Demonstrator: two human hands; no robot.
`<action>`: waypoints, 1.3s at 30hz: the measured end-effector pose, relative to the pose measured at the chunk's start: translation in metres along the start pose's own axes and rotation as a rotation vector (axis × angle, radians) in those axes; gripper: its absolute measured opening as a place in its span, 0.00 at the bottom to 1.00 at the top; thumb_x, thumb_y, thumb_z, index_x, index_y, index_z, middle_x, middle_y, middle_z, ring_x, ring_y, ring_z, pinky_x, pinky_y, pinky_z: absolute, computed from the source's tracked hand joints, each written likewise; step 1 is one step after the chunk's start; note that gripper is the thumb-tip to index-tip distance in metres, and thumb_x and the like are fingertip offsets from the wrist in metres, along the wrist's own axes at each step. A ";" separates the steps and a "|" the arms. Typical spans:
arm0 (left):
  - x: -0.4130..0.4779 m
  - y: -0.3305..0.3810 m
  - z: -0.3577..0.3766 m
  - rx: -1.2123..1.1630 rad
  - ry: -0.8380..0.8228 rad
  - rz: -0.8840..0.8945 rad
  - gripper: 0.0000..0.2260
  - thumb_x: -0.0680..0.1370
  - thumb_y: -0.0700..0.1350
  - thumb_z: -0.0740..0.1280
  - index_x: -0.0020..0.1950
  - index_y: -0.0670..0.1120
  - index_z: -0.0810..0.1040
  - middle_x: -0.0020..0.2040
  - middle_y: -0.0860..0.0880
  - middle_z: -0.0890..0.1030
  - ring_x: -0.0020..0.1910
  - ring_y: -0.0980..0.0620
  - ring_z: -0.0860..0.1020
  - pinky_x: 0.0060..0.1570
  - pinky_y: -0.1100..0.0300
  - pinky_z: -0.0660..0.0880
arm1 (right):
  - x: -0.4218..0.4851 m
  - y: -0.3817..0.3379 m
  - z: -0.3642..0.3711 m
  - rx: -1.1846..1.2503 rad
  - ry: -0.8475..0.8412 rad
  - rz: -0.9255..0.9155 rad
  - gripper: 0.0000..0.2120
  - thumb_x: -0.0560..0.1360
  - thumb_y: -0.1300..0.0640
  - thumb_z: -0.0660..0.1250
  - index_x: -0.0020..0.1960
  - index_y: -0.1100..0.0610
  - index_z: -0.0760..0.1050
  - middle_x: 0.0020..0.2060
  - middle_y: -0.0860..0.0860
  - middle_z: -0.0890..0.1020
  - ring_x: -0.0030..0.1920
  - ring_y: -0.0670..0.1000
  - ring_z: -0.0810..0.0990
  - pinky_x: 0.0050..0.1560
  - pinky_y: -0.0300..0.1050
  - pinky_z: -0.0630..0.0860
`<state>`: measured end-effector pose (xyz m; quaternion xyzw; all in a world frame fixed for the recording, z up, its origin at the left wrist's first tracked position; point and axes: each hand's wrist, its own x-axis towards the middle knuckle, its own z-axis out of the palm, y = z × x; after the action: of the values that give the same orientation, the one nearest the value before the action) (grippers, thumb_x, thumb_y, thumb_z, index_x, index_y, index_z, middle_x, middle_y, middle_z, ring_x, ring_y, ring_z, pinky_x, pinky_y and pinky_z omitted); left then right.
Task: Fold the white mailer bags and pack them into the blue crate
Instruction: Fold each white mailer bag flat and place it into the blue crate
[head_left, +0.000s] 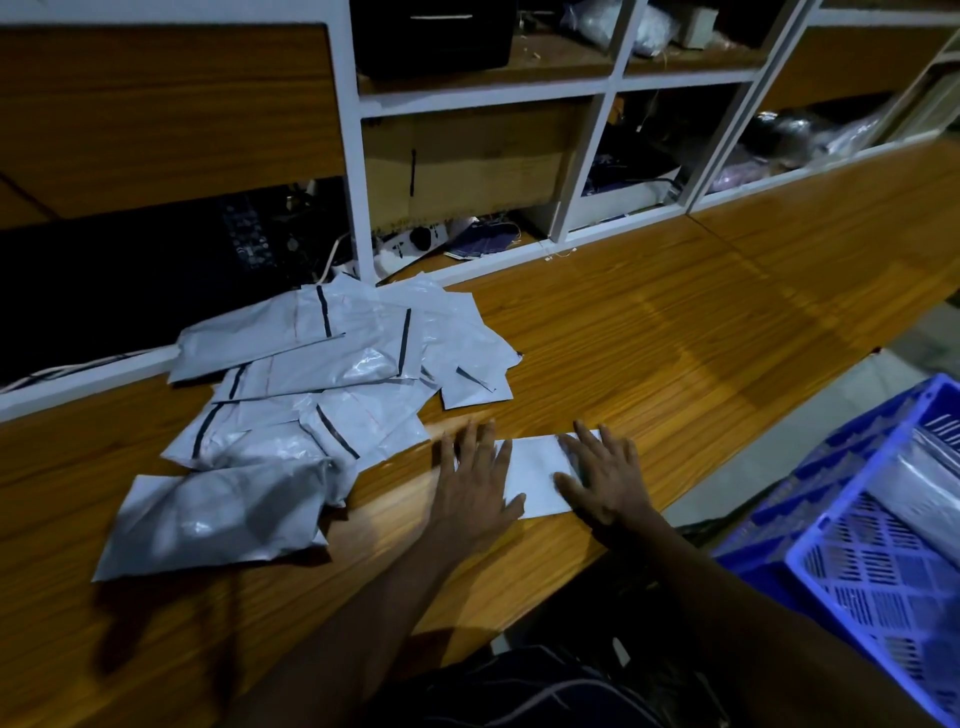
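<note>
A folded white mailer bag (535, 475) lies flat near the front edge of the wooden table (675, 322). My left hand (475, 475) presses its left end with straight, spread fingers. My right hand (605, 475) presses its right end the same way. A loose pile of unfolded white mailer bags (311, 395) with dark adhesive strips lies to the left. The blue crate (878, 540) stands low at the right, off the table, with a white bag (919, 483) inside it.
White-framed shelves (587, 156) with a cardboard box, cables and wrapped goods run along the back of the table. A dark monitor (130, 291) stands behind the bag pile. Grey floor shows between the table's edge and the crate.
</note>
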<state>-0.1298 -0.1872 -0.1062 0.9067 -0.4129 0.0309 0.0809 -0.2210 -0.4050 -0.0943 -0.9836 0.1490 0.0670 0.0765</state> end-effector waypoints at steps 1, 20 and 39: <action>0.005 0.001 -0.006 0.022 0.013 -0.006 0.32 0.78 0.63 0.57 0.75 0.45 0.69 0.80 0.37 0.56 0.79 0.34 0.53 0.73 0.31 0.48 | 0.003 -0.002 -0.003 0.022 0.059 0.005 0.39 0.77 0.29 0.36 0.78 0.47 0.62 0.79 0.51 0.60 0.78 0.60 0.56 0.73 0.65 0.53; 0.059 0.004 -0.035 0.189 -0.056 -0.052 0.09 0.80 0.49 0.64 0.57 0.49 0.80 0.81 0.41 0.53 0.79 0.34 0.48 0.71 0.30 0.44 | 0.043 -0.047 -0.023 -0.145 0.072 0.064 0.18 0.80 0.49 0.62 0.67 0.54 0.71 0.76 0.58 0.63 0.74 0.65 0.60 0.70 0.69 0.58; 0.004 0.021 0.029 -0.030 0.007 -0.021 0.29 0.82 0.57 0.49 0.80 0.43 0.61 0.80 0.40 0.59 0.78 0.35 0.58 0.74 0.34 0.55 | -0.004 -0.029 0.023 0.010 0.079 -0.099 0.35 0.80 0.36 0.29 0.82 0.52 0.42 0.81 0.48 0.43 0.80 0.51 0.38 0.78 0.56 0.40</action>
<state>-0.1433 -0.2084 -0.1316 0.9095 -0.4036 0.0268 0.0961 -0.2186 -0.3729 -0.1129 -0.9913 0.1033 0.0235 0.0786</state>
